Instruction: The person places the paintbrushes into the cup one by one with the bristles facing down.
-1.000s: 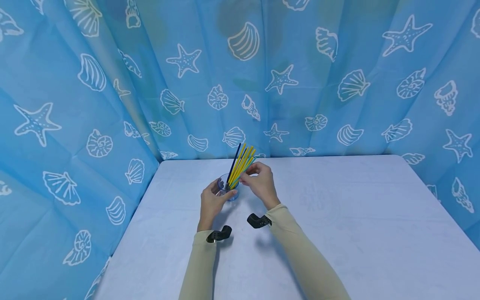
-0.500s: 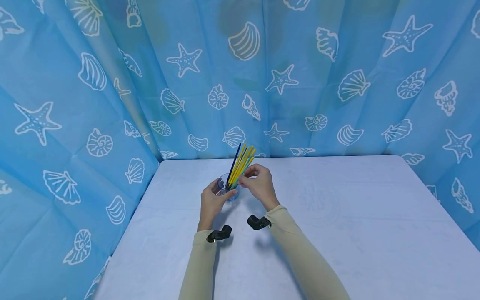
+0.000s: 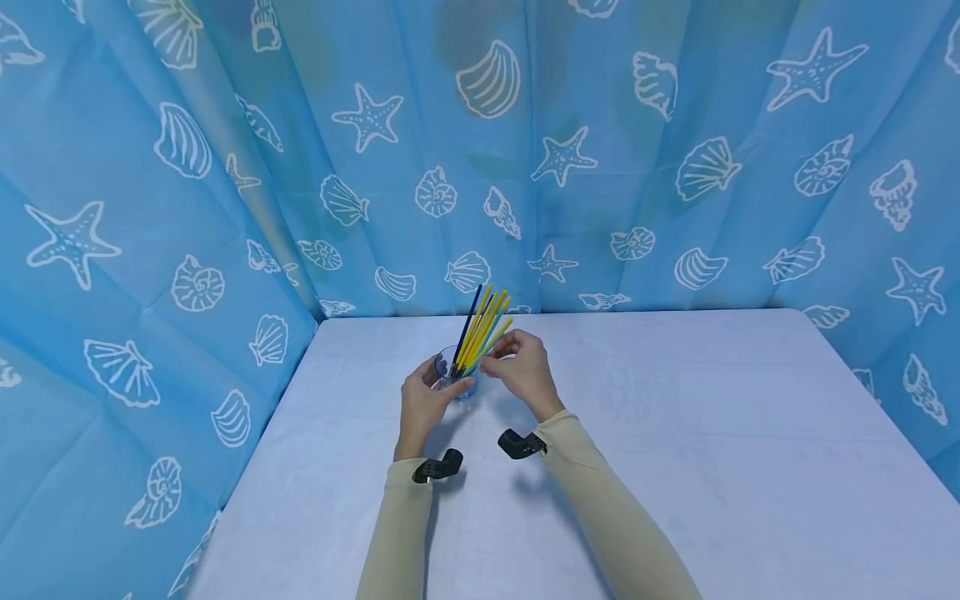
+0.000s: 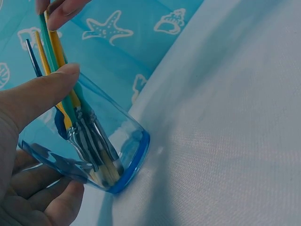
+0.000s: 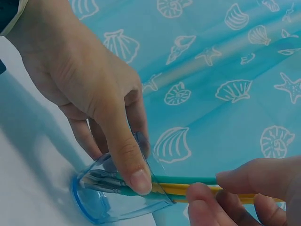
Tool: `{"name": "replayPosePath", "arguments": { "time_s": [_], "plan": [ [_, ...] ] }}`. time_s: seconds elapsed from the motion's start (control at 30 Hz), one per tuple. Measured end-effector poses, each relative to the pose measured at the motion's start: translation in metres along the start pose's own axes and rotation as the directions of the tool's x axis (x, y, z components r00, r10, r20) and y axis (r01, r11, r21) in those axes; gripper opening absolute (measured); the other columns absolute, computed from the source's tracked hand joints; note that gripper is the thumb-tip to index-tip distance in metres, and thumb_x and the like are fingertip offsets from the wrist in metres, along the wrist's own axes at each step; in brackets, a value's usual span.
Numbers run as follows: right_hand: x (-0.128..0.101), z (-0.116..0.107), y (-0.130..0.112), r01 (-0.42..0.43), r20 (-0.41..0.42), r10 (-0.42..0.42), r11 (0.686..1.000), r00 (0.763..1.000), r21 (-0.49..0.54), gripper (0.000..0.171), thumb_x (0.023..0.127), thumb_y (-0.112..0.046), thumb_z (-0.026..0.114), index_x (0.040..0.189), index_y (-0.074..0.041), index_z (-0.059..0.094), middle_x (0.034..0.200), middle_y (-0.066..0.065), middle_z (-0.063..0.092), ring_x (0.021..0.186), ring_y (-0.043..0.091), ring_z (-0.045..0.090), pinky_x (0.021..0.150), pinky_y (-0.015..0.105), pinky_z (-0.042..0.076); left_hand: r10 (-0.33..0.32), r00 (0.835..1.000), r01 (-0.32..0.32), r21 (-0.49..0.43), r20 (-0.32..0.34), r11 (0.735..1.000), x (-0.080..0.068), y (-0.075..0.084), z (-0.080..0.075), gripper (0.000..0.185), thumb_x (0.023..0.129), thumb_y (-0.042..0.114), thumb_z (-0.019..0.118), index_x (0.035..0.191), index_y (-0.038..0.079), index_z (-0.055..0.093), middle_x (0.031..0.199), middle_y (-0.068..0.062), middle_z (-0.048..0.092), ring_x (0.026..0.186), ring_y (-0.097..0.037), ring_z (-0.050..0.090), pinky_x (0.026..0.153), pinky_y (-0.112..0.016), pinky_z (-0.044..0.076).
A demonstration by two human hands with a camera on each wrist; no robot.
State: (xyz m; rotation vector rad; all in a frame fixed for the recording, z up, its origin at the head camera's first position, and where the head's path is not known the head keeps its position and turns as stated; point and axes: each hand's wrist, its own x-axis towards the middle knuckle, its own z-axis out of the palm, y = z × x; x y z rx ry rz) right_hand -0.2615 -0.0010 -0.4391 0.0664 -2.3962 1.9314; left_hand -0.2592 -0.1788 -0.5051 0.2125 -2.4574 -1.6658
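Note:
Tilted in my left hand [image 3: 423, 408] is a clear blue plastic cup [image 4: 130, 173]. Several paintbrushes [image 3: 477, 329] stand in it, bristles down, with yellow, teal-green and dark blue handles leaning to the right. The left thumb [image 4: 51, 89] lies across the handles at the cup's mouth, while the other fingers support the cup's side. My right hand [image 3: 525, 371] pinches handles above the mouth. In the right wrist view its thumb [image 5: 254, 176] touches a green handle, with yellow ones beside the fingers. Metal ferrules [image 4: 91, 141] show through the cup wall; the fingers partly hide the handles.
A white-covered table [image 3: 675, 417] lies under both hands. Behind it and along the left hangs a blue curtain [image 3: 420, 150] printed with white shells and starfish. A black wrist camera [image 3: 438, 467] sits on the left sleeve, another black camera [image 3: 521, 444] on the right.
The handles near my right fingertips have shifted: a yellow one now leans out farther right beside the teal one. My right hand has moved very slightly; the left hand and cup stay put.

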Motion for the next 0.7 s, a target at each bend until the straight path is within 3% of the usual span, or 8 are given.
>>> {"name": "replayPosePath", "arguments": {
  "time_s": [0.4,0.7],
  "plan": [
    [0.000,-0.014,0.002,-0.042,0.022,0.042,0.999,0.999,-0.032,0.024,0.086,-0.009,0.081,0.101,-0.003,0.064,0.097,0.016,0.072,0.074,0.017,0.073,0.077,0.032,0.068,-0.025,1.000,0.025,0.012,-0.004,1.000,0.000,0.000,0.002,0.084,0.080,0.034,0.090,0.150,0.008,0.053,0.149,-0.016,0.061,0.140,-0.033,0.057,0.120,-0.048,0.048],
    [-0.001,-0.035,-0.004,-0.034,0.024,0.035,0.999,0.999,-0.032,0.018,0.091,-0.011,0.076,0.100,-0.003,0.064,0.097,0.016,0.071,0.080,0.017,0.078,0.078,0.029,0.068,-0.024,1.000,0.024,0.006,0.000,1.000,0.000,-0.003,0.000,0.088,0.081,0.036,0.090,0.153,0.006,0.048,0.152,-0.018,0.057,0.142,-0.035,0.055,0.120,-0.047,0.047]
  ]
}}
